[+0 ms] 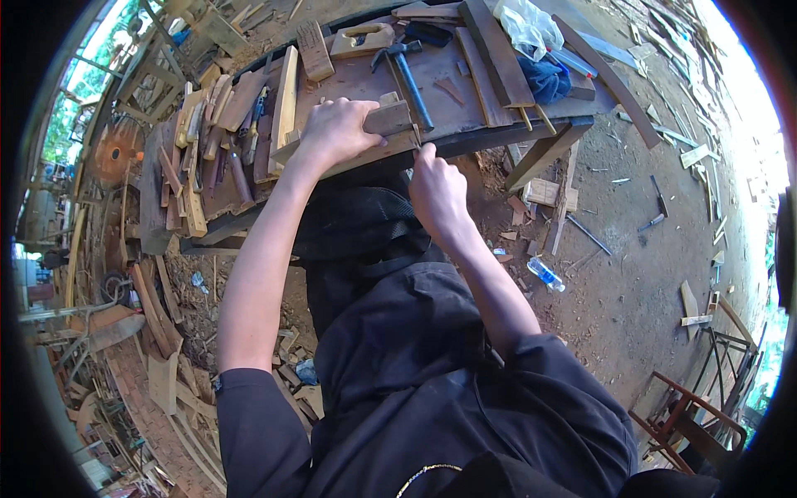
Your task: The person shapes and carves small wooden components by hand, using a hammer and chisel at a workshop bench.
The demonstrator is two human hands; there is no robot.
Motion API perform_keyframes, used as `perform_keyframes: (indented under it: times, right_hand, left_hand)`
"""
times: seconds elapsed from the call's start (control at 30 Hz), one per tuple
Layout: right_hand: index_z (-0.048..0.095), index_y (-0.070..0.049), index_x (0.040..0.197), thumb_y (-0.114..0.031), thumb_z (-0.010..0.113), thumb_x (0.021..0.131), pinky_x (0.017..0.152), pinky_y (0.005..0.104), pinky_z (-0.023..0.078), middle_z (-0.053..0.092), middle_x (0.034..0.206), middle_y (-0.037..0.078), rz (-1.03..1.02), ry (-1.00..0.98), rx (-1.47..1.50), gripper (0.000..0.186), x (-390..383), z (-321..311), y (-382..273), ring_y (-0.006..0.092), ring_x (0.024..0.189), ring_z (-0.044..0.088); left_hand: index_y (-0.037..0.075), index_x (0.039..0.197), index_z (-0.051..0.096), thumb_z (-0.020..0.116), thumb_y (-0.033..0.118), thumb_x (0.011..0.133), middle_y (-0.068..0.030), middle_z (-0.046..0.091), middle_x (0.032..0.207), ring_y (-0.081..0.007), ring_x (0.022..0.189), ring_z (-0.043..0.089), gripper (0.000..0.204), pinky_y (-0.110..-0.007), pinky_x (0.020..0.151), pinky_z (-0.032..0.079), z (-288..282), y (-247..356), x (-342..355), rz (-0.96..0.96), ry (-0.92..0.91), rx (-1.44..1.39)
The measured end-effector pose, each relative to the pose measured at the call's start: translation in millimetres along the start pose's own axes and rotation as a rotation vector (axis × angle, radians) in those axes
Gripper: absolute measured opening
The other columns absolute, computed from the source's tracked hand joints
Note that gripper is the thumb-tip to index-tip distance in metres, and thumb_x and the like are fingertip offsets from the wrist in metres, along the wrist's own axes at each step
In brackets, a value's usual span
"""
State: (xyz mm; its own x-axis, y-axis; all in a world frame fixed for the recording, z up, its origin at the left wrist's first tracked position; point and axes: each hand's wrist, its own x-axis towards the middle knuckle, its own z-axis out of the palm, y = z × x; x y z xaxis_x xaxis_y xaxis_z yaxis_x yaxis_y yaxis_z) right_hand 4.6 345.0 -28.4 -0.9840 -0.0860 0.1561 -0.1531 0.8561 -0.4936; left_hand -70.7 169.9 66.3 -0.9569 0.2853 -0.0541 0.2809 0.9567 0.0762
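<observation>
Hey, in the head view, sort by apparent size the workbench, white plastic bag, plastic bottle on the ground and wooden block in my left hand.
1. Workbench
2. White plastic bag
Then, unsure: wooden block and plastic bottle; the left hand partly covers the block.

On my feed, the left hand (336, 133) grips a wooden block (390, 118), the right hand (440, 192) a slim object (417, 134).
</observation>
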Motion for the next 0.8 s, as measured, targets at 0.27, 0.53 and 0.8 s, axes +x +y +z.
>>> perform_keyframes:
  times: [0.27,0.53,0.8]
  right_hand:
    - [0.056,0.0,0.1,-0.02,0.055,0.107,0.062,0.0524,0.062,0.073,0.075,0.026,0.058,-0.103,0.037,0.021,-48.2,-26.3,12.7,0.0436,0.072,0.076]
    - [0.056,0.001,0.099,-0.018,0.052,0.109,0.061,0.0511,0.062,0.072,0.071,0.022,0.043,-0.139,0.008,0.021,-53.1,-24.5,3.3,0.0421,0.07,0.076]
    - [0.057,-0.002,0.098,-0.021,0.051,0.11,0.06,0.0498,0.062,0.072,0.069,0.021,0.016,0.033,0.009,0.024,-15.7,-5.7,-2.6,0.0402,0.068,0.076]
  left_hand:
    - [0.015,0.129,0.077,0.09,0.042,0.075,-0.016,0.08,0.101,-0.0341,0.103,0.077,0.061,-0.048,0.095,0.058,4.3,-7.2,-1.6,0.026,0.041,-0.048]
    - [0.017,0.129,0.076,0.089,0.04,0.078,-0.0141,0.081,0.102,-0.0318,0.105,0.077,0.057,-0.048,0.098,0.058,-0.5,-6.2,-3.2,0.008,0.025,-0.009]
    - [0.014,0.127,0.077,0.09,0.043,0.074,-0.0177,0.08,0.099,-0.0353,0.102,0.076,0.061,-0.048,0.094,0.058,1.7,-7.2,1.6,0.043,0.013,-0.069]
